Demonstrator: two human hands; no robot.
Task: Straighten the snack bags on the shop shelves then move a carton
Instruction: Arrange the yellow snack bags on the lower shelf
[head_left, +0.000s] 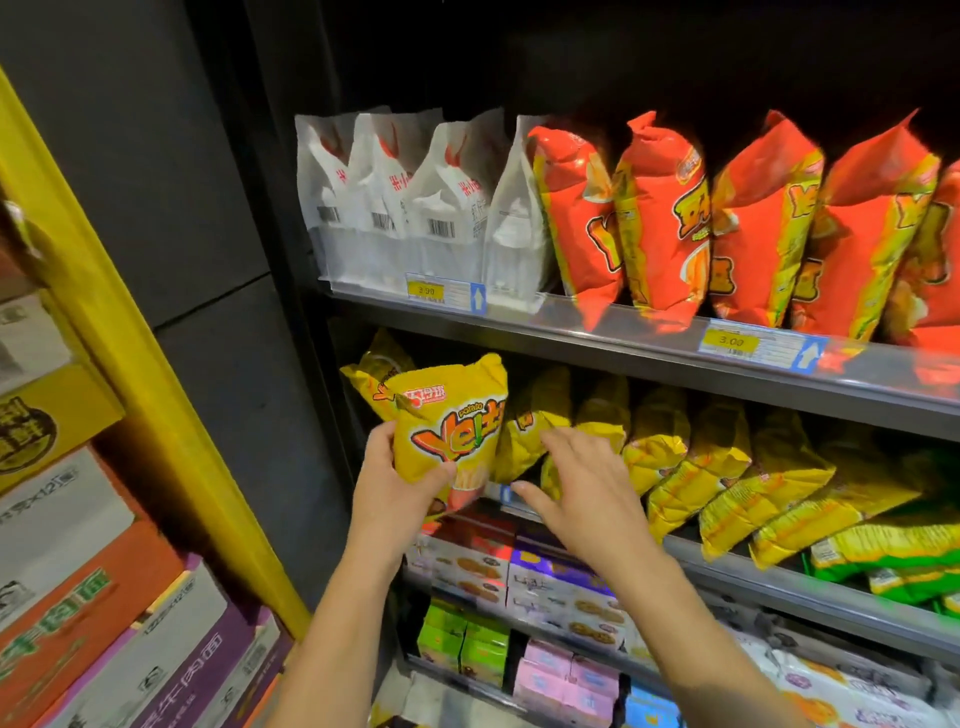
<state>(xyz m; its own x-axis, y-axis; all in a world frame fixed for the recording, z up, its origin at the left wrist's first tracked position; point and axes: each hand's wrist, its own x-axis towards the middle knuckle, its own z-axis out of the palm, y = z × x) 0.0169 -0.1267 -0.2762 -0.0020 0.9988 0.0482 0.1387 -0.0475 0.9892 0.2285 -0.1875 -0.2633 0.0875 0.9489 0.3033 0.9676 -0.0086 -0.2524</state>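
Note:
My left hand (397, 480) grips a yellow potato-snack bag (449, 421) by its lower left side and holds it upright at the left end of the middle shelf. Another yellow bag (371, 371) stands behind it. My right hand (582, 480) is open, fingers spread, reaching onto the row of yellow bags (675, 452), which lean to the right along that shelf. Stacked cartons (104, 597) in white, orange and purple sit at the lower left beside a yellow post.
The top shelf (623, 338) carries white pouches (410, 208) and red snack bags (753, 218). Green bags (893, 556) lie at the right of the middle shelf. Cookie boxes (519, 582) and small green and pink boxes fill the lower shelves. A yellow post (156, 364) borders the left.

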